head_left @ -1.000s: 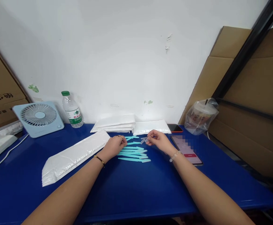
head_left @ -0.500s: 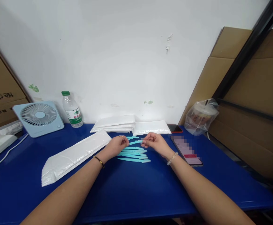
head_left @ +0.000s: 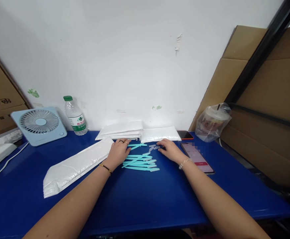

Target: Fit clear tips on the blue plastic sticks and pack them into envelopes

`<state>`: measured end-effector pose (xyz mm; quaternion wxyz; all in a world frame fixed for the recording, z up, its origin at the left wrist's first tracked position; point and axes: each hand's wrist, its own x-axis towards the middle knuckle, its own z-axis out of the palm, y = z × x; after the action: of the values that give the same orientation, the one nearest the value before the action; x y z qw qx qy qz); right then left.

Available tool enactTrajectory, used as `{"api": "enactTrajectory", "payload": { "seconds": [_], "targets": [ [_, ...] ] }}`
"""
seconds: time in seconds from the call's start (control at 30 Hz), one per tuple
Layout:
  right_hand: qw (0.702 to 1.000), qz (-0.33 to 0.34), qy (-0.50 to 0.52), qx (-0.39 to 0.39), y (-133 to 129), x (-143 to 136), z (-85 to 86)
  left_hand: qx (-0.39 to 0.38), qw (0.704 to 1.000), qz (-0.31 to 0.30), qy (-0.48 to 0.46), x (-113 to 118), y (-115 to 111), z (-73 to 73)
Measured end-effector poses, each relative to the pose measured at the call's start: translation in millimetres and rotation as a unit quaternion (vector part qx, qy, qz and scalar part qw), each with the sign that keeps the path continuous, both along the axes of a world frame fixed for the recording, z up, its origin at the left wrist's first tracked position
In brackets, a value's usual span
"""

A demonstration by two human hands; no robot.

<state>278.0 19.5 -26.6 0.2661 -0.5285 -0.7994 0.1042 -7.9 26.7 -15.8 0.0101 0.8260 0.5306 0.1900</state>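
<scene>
Several turquoise eyebrow razors (head_left: 138,162) lie in a loose row on the blue table, one slanting across the others. Behind them, a couple more razors (head_left: 137,145) lie beside my left hand (head_left: 118,152). Its fingers reach forward and its thumb is apart from them; part of the razors is hidden under the fingertips. Small clear blade caps (head_left: 153,148) lie in a little group to the right. My right hand (head_left: 170,150) is just beside these caps, thumb and fingers spread, with nothing visibly held.
A white padded mailer (head_left: 77,167) lies at left, and stacked mailers (head_left: 121,129) stand against the wall with another mailer (head_left: 161,133) beside them. A phone (head_left: 197,157), a second phone (head_left: 185,135), a bagged drink cup (head_left: 212,122), a water bottle (head_left: 76,116) and a fan (head_left: 40,124) surround them.
The razor and cap that were between my hands are parted: a razor now slants over the row and a cap lies in the group. My hands have moved apart, their fingers opened.
</scene>
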Motion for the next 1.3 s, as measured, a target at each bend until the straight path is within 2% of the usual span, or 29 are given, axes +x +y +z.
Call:
{"api": "enactTrajectory", "payload": {
  "seconds": [0.2, 0.3, 0.4, 0.5, 0.57, 0.67, 0.73, 0.8, 1.2, 1.27, 1.3],
  "targets": [
    [0.996, 0.007, -0.093, 0.006, -5, -10, 6.2, -0.03, 0.999, 0.0, 0.018, -1, 1, -1.8],
    [0.996, 0.002, -0.085, 0.013, -8, -14, 9.4, -0.035, 0.999, 0.003, 0.014, 0, 2, 0.0],
    [1.0, -0.001, 0.006, -0.012, -8, -13, 8.7, -0.041, 0.999, 0.0, -0.01, -1, 2, 2.4],
    [0.989, -0.007, 0.143, -0.036, -7, -13, 6.6, -0.04, 0.998, -0.018, -0.041, -1, 1, 4.7],
    [0.971, -0.004, 0.232, -0.064, -5, -14, 6.0, -0.045, 0.997, -0.027, -0.053, 0, 0, 5.8],
    [0.928, -0.003, 0.347, -0.135, -4, -16, 5.7, -0.052, 0.996, -0.032, -0.059, 1, -1, 7.0],
    [0.899, -0.008, 0.404, -0.167, -2, -17, 5.0, -0.056, 0.996, -0.036, -0.062, 1, -1, 7.6],
    [0.883, -0.011, 0.434, -0.178, -1, -18, 3.9, -0.057, 0.995, -0.04, -0.065, 1, -1, 8.2],
    [0.868, 0.048, 0.449, -0.208, -11, -37, 6.0, -0.069, 0.991, -0.07, -0.089, 9, -6, 7.5],
    [0.881, 0.05, 0.424, -0.204, -11, -36, 6.0, -0.073, 0.992, -0.069, -0.081, 8, -6, 7.6],
    [0.897, 0.043, 0.396, -0.19, -11, -35, 5.6, -0.074, 0.993, -0.064, -0.073, 8, -5, 7.5]
  ]
}}
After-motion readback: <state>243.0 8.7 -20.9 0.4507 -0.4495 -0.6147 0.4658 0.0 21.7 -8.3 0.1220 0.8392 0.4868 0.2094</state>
